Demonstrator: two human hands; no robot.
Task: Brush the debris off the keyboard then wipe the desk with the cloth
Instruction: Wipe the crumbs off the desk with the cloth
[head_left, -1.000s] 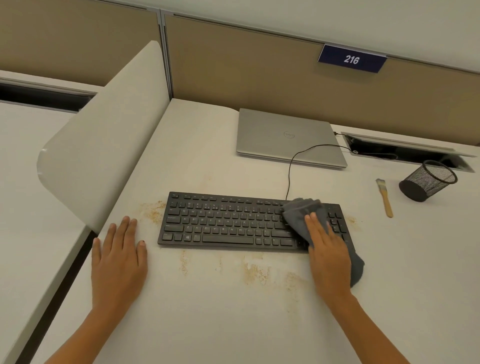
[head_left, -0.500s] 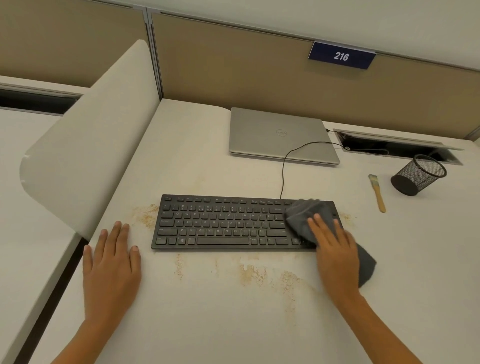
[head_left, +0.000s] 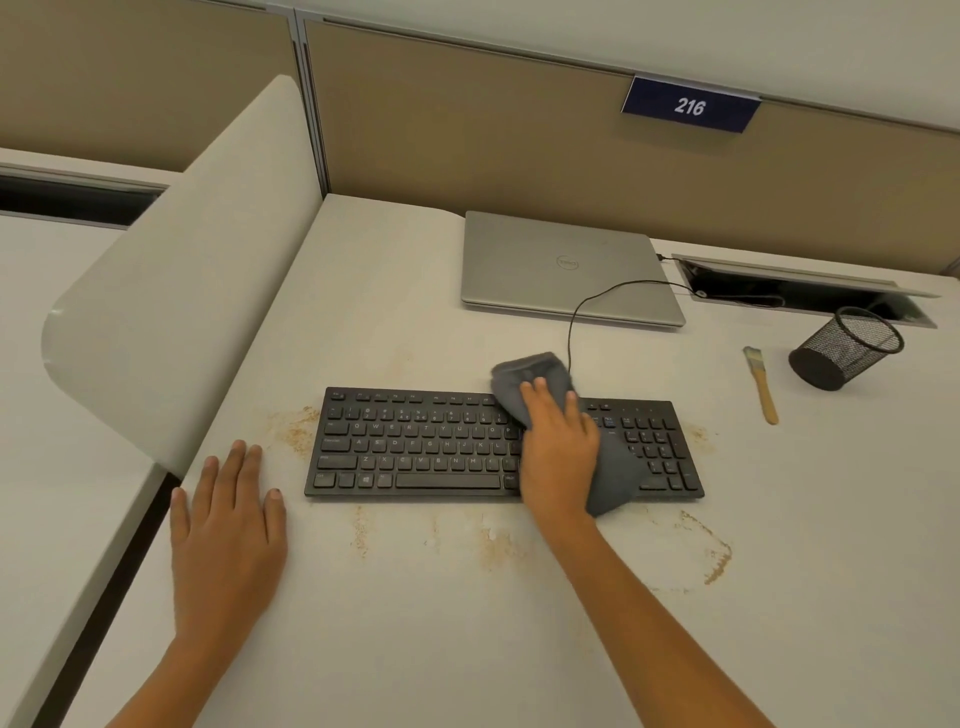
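Note:
A black keyboard (head_left: 415, 447) lies across the middle of the white desk (head_left: 415, 623). My right hand (head_left: 558, 452) presses a grey cloth (head_left: 615, 467) flat onto the keyboard's right-of-centre keys, fingers straight; the cloth's far end sticks out past the keyboard's back edge. My left hand (head_left: 228, 525) rests flat on the desk to the left of the keyboard. Brown debris (head_left: 296, 428) is scattered left of the keyboard, in front of it and at its right end. A wooden-handled brush (head_left: 761, 384) lies on the desk to the right.
A shut silver laptop (head_left: 563, 267) sits behind the keyboard, its cable (head_left: 576, 317) running to an open cable hatch (head_left: 810, 293). A black mesh cup (head_left: 844, 348) stands beside the brush. A curved white divider (head_left: 182, 270) borders the desk's left side.
My right hand has slid the cloth leftward and farther back over the keyboard, uncovering the number pad. The left hand stays flat on the desk.

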